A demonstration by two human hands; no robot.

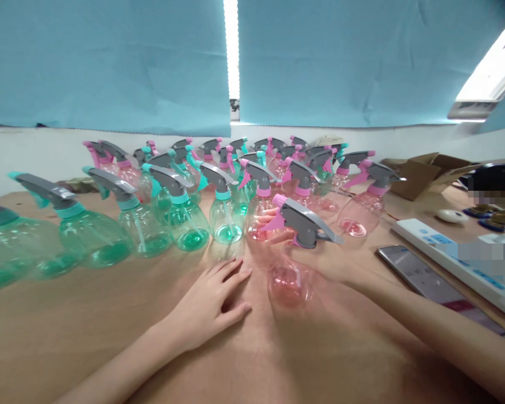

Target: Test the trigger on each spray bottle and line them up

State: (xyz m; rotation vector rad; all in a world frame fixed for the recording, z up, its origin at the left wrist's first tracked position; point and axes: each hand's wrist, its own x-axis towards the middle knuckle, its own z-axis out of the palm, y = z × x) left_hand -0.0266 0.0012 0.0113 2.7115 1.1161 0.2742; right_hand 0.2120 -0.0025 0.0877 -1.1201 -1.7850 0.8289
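Note:
My left hand (212, 297) lies on the tabletop with its fingers spread, holding nothing. A pink spray bottle (289, 286) with a grey trigger head is upright in front of me. My right hand (322, 262) reaches round its neck from the right and grips it; part of the fingers is hidden behind the trigger head. Just beyond my left hand stand a small green spray bottle (226, 224) and a wider green spray bottle (188, 224). Another pink spray bottle (262, 209) is close behind my right fingers.
Several more green spray bottles (95, 238) line the left, and pink spray bottles (364, 205) stand back right. On the right are a phone (425, 280), a white power strip (450, 258), a white mouse (451, 216) and an open cardboard box (416, 177). Blue curtains (109, 62) hang behind.

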